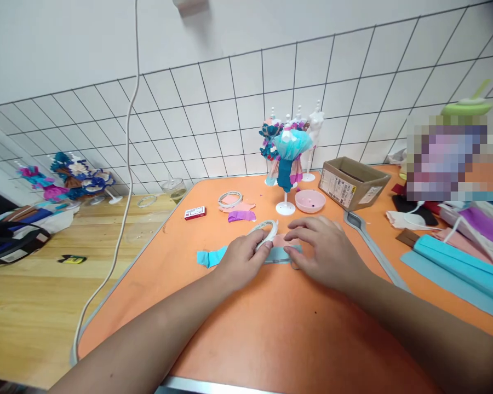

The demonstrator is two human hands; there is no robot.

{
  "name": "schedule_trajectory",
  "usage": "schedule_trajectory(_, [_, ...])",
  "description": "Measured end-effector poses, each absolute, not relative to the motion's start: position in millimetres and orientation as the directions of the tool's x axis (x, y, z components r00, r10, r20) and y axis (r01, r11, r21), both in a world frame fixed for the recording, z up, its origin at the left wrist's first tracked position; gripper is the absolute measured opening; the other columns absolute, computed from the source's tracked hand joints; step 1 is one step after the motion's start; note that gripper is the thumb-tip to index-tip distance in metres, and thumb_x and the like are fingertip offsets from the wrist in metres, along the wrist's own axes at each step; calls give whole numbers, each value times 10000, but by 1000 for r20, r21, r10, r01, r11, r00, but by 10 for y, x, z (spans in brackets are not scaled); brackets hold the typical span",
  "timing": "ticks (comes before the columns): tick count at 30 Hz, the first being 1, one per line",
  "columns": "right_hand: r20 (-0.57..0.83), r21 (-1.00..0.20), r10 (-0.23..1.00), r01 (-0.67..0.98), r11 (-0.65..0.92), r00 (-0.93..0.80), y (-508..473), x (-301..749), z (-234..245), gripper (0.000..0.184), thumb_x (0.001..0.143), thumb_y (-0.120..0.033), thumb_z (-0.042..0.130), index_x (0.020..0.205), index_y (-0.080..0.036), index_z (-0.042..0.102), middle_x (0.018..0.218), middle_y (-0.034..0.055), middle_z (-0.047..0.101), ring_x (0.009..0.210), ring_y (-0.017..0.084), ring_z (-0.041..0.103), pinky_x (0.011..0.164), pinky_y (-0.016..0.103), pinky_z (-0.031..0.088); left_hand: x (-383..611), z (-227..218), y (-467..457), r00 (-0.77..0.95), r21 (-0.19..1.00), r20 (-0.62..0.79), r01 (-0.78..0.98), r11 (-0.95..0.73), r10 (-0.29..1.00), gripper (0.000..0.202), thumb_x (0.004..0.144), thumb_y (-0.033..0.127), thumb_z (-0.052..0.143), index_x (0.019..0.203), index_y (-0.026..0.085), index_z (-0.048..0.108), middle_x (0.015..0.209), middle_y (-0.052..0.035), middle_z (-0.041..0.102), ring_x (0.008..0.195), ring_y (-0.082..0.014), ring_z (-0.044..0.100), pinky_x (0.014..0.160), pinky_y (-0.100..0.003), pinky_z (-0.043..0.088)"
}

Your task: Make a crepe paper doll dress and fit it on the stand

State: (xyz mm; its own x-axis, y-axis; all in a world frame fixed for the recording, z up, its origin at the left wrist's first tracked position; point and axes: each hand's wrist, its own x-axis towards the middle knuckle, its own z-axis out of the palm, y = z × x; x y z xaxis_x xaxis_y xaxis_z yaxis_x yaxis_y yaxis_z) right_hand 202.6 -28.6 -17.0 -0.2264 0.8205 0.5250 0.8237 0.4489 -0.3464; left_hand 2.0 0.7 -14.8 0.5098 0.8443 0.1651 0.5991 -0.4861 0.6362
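Note:
My left hand (242, 261) grips a white roll of tape (267, 230) and holds it over a teal strip of crepe paper (211, 256) that lies flat on the orange table (271, 328). My right hand (324, 251) presses its curled fingertips down on the right part of the same strip, near the tape's loose end. Behind my hands stands a small white mannequin stand (286, 164) dressed in teal paper.
A pink bowl (310, 201), a cardboard box (353, 182), another tape ring (230, 198), pink and purple paper scraps (241, 213) and a small red box (195, 212) lie behind. Teal and purple paper sheets (456, 268) lie right. A white cable (123, 219) hangs left.

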Motion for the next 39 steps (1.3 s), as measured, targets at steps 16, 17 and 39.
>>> schedule_trajectory(16, [669, -63, 638, 826, 561, -382, -346, 2175, -190, 151, 877, -254, 549, 802, -218, 675, 754, 16, 657, 751, 170, 482, 708, 342, 267, 56, -142, 49, 564, 522, 178, 640, -564, 806, 223, 911, 280, 350, 741, 204, 473, 644, 18, 473, 598, -144, 450, 564, -260, 287])
schedule_trajectory(17, [672, -50, 631, 826, 561, -387, -352, 2172, -182, 143, 878, -247, 547, 818, -222, 675, 760, 16, 658, 752, 171, 478, 710, 344, 266, 51, -123, 50, 570, 537, 179, 626, -565, 802, 212, 914, 275, 339, 779, 205, 487, 680, 12, 503, 630, -148, 472, 580, -259, 304])
schedule_trajectory(39, [673, 144, 546, 812, 565, -499, -377, 2201, -113, 155, 835, -136, 524, 797, -221, 647, 736, 6, 656, 759, 174, 491, 711, 347, 269, 6, -45, 89, 625, 649, 95, 551, -524, 775, 253, 941, 360, 303, 882, 206, 495, 764, -1, 513, 677, -147, 464, 620, -255, 365])
